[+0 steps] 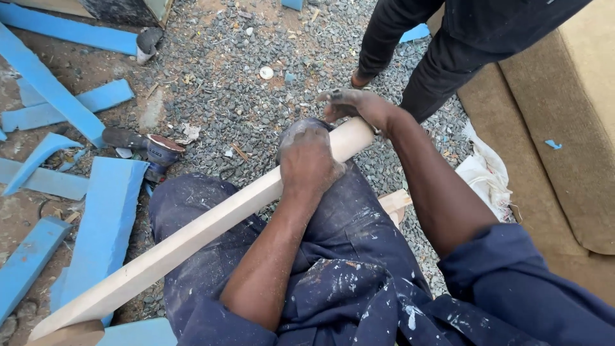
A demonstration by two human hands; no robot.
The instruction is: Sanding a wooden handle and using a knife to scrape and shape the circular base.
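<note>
A long pale wooden piece [192, 234] lies slantwise across my lap, from the lower left up to its rounded end near the middle of the view. My left hand [309, 160] is closed around it close to that end. My right hand [349, 104] sits at the tip of the wood, fingers bent over the end; whether it holds anything small is hidden. Both forearms are dusty, and I wear dark blue paint-spattered work clothes [346, 269].
Grey gravel [237, 83] covers the ground. Several blue painted boards [106, 218] lie at the left, with a power sander [150, 148] beside them. Another person in black trousers [442, 61] stands ahead. A tan sofa [564, 147] and a white cloth [483, 173] are on the right.
</note>
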